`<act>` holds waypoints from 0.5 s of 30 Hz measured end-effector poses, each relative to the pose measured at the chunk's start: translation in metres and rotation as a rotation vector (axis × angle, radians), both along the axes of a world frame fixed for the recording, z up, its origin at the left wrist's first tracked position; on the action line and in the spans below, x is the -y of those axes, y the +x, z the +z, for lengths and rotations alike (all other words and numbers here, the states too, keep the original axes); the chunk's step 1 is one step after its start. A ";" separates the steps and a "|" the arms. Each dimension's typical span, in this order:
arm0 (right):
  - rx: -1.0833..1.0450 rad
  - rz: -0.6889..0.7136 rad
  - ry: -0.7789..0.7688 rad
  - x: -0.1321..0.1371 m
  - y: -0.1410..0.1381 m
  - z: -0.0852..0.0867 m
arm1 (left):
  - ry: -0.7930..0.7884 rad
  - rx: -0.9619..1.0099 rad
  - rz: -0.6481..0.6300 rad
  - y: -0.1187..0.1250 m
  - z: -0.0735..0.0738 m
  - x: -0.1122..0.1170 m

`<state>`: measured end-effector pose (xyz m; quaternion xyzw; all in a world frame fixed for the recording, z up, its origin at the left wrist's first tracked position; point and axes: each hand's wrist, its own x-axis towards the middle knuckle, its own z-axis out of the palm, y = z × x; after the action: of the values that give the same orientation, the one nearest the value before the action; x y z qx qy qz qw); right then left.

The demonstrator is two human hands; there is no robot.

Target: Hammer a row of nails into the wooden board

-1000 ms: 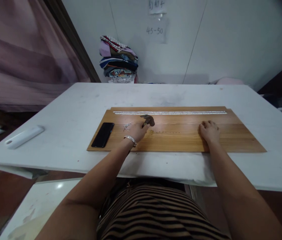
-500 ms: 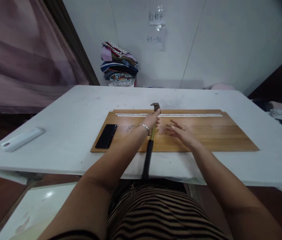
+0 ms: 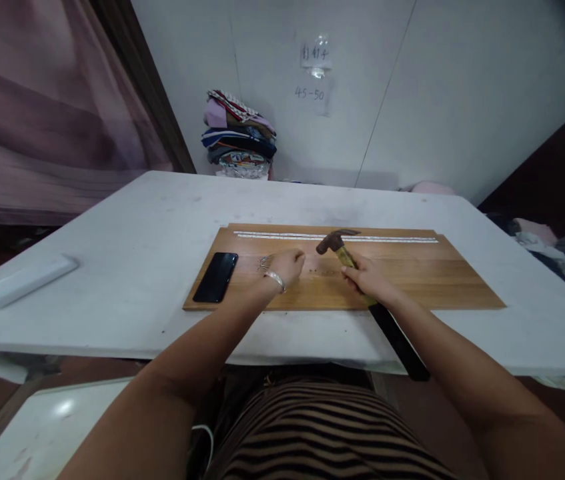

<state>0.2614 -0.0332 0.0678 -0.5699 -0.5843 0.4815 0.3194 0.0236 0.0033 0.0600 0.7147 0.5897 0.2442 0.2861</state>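
Note:
A claw hammer [image 3: 336, 241] is in my right hand [image 3: 365, 277], which is wrapped round the yellow part of its handle. The hammer's head is raised over the wooden board [image 3: 442, 287] and its black grip slants down toward me. My left hand [image 3: 288, 267], with a bracelet [image 3: 276, 281] at the wrist, is closed above the board's left half. Whatever its curled fingers hold, if anything, is hidden. Just left of it lies a small pile of nails [image 3: 265, 262]. Between my hands a short row of tiny dark marks [image 3: 319, 271] shows on the wood.
A black phone [image 3: 215, 277] lies on the board's left end. Two white measuring strips [image 3: 387, 239] run along its far edge. On the white table [image 3: 127, 267] a white plastic holder [image 3: 29, 280] lies at left. Folded clothes [image 3: 239, 137] are stacked behind the table.
The hammer has passed from my left hand to my right, and its head has swung right. My left hand has moved left and down beside the nails and closed.

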 end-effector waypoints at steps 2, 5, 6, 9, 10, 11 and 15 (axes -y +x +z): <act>0.066 0.039 -0.034 0.005 0.000 -0.008 | 0.074 -0.178 -0.024 -0.011 -0.021 0.005; 0.186 0.055 0.064 0.006 -0.003 -0.019 | 0.180 -0.291 -0.094 -0.014 -0.048 0.006; 0.232 0.058 0.115 0.005 -0.004 -0.022 | 0.189 -0.326 -0.107 -0.013 -0.056 0.004; 0.341 0.072 0.195 0.002 -0.006 -0.029 | 0.215 -0.385 -0.150 -0.011 -0.070 -0.003; 0.360 0.076 0.202 0.001 -0.006 -0.031 | 0.222 -0.392 -0.157 -0.010 -0.072 -0.004; 0.371 0.080 0.204 0.002 -0.005 -0.033 | 0.227 -0.398 -0.156 -0.009 -0.074 -0.005; 0.382 0.101 0.195 0.006 -0.003 -0.039 | 0.192 -0.415 -0.134 -0.009 -0.071 -0.001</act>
<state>0.2587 -0.0396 0.0288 -0.5869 -0.7059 0.3215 0.2321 0.0144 0.0043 -0.0106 0.8111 0.5611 0.1273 0.1050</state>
